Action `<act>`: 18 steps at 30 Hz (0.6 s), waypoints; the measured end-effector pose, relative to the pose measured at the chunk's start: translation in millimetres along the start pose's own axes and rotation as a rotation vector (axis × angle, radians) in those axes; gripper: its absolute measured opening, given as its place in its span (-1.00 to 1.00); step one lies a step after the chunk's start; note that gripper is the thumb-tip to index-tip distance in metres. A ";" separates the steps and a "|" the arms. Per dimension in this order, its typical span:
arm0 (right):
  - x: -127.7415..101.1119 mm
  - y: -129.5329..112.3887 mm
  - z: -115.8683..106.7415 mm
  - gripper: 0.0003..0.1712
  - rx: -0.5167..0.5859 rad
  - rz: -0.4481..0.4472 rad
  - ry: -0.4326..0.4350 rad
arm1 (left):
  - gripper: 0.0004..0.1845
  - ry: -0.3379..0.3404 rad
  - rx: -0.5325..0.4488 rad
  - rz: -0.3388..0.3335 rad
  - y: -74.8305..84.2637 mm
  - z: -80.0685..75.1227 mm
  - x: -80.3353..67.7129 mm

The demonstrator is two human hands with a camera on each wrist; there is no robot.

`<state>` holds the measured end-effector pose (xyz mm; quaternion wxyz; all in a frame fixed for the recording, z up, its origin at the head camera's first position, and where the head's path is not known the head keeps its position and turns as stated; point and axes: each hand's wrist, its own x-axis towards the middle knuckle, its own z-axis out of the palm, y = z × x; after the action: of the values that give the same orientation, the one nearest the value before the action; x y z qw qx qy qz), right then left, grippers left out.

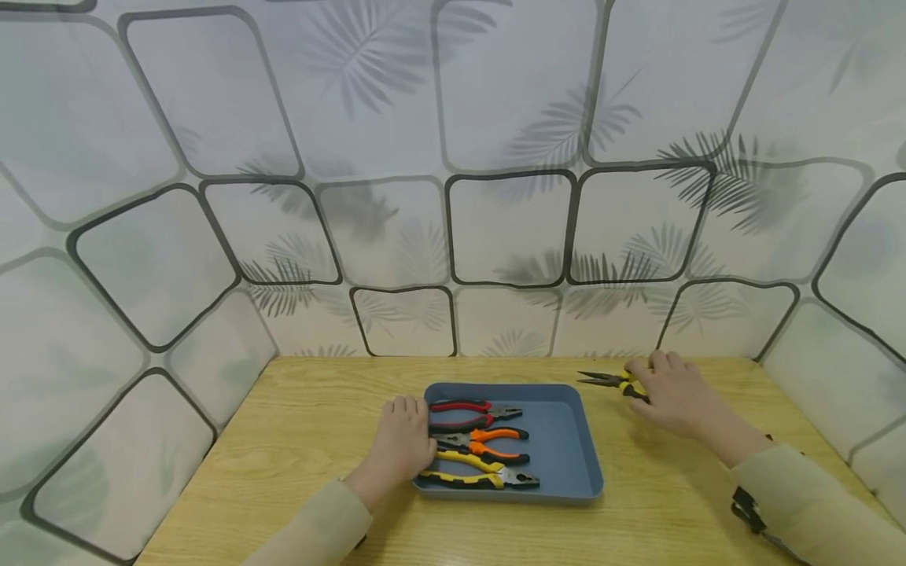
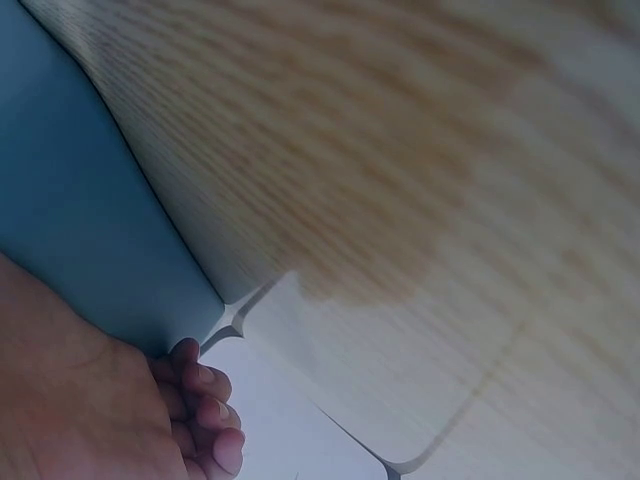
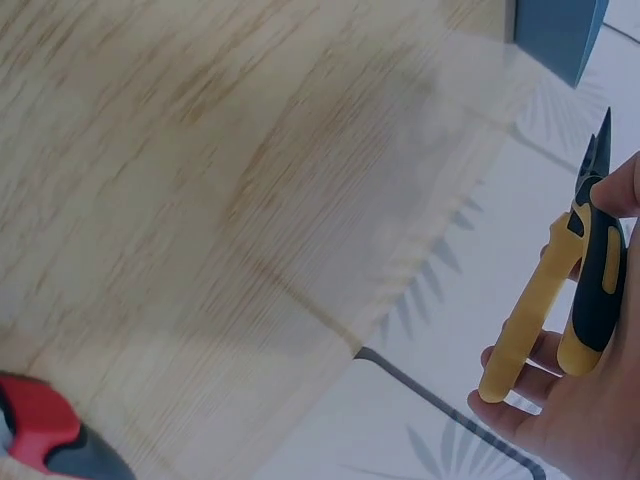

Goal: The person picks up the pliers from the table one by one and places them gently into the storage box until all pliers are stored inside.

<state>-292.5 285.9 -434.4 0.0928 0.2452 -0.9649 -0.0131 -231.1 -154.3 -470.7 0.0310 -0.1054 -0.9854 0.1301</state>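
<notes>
- your right hand [image 1: 672, 397] was curled round one pair of long-nose pliers [image 1: 609, 381] with yellow and black handles, just right of the tray, tips pointing left over the counter [image 1: 297, 440].
- the right wrist view showed the same pliers [image 3: 575, 290] held in your fingers [image 3: 530, 385].
- your left hand [image 1: 403, 444] lay on the left rim of the one blue tray [image 1: 566, 440], fingers straight, holding nothing.
- three pliers lay in the tray: one red-handled pair [image 1: 470, 409] at the back, one orange-handled pair [image 1: 488, 442] in the middle, one yellow-handled pair [image 1: 481, 474] at the front.
- so you had four pliers in view.
</notes>
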 end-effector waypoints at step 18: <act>6.3 -20.6 -4.3 -0.43 0.020 -0.030 0.033 | -0.44 -0.007 -0.008 -0.004 0.3 -0.7 -0.2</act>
<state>-287.4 264.8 -430.6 0.1061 0.2609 -0.9595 -0.0008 -230.8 -153.9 -470.0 0.0274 -0.1032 -0.9862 0.1267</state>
